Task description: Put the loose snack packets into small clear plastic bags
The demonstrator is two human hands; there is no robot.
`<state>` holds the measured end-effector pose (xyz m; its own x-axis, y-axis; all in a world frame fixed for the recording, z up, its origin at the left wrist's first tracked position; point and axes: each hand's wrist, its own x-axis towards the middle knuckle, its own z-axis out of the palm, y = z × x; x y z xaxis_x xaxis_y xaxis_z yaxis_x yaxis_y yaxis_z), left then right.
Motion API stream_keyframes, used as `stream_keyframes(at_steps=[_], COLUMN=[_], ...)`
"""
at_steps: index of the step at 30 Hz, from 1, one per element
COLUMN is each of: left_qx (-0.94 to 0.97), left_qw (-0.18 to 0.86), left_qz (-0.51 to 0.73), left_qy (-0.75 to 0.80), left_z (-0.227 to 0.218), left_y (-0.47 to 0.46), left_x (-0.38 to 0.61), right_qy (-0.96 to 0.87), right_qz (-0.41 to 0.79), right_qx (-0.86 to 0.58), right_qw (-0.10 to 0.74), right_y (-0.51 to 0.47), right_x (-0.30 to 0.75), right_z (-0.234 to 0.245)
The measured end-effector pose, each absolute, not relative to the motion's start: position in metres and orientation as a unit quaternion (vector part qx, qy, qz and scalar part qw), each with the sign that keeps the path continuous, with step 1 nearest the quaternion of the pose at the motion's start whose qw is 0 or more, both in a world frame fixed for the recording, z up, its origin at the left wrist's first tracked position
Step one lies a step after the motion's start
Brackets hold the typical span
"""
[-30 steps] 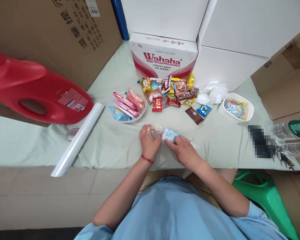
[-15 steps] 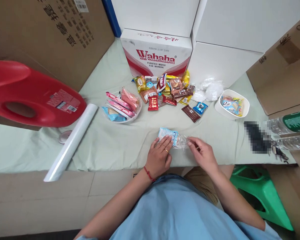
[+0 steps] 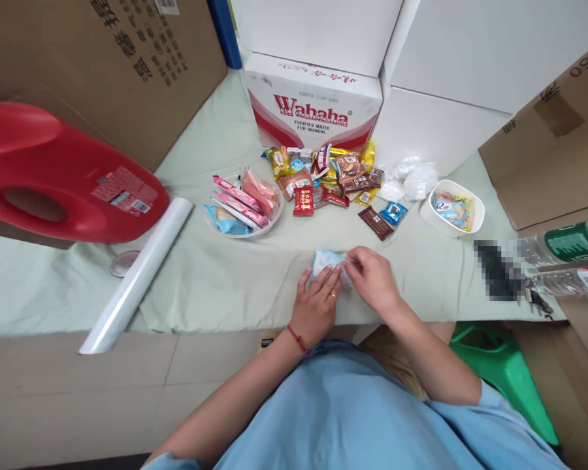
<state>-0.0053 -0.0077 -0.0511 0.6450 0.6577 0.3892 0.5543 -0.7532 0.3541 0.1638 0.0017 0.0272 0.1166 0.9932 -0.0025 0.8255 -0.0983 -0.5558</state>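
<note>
A light blue snack packet (image 3: 326,260) wrapped in clear plastic film lies on the pale green cloth (image 3: 215,281) near the front edge. My left hand (image 3: 317,303) rests flat on the packet's near side, fingers stretched out and together. My right hand (image 3: 374,279) comes over from the right, its fingertips pinched on the clear film at the packet's top right. Both hands touch over the packet.
Behind lie a glass plate of pink and blue snacks (image 3: 242,205), a pile of snack packets (image 3: 330,176), a white bowl (image 3: 451,209), crumpled clear bags (image 3: 411,177). A film roll (image 3: 140,274) and red jug (image 3: 63,183) sit left; boxes (image 3: 313,104) behind, bottles (image 3: 568,241) right.
My right hand has moved left from the film's right end onto the packet, folding the film over it. My left hand stayed pressed on the packet.
</note>
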Motion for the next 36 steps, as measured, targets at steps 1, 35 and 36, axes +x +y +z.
stream_keyframes(at_steps=[1,35,36], left_qx=[0.898,0.878,0.879], left_qw=[0.093,-0.001,-0.003], left_qz=[0.254,0.326,0.324], left_qy=[0.347,0.350,0.350], left_z=[-0.051,-0.055,-0.054], left_y=[-0.009,0.014,0.014], left_x=[-0.004,-0.062,-0.062], right_qy=[-0.652,-0.240,-0.248], right_qz=[0.185,0.079,0.073], right_qx=[-0.717,-0.825,-0.863], right_qw=[0.162,0.506,0.434], right_y=[0.014,0.060,0.070], right_x=[0.154,0.449,0.468], right_z=[0.027,0.049,0.050])
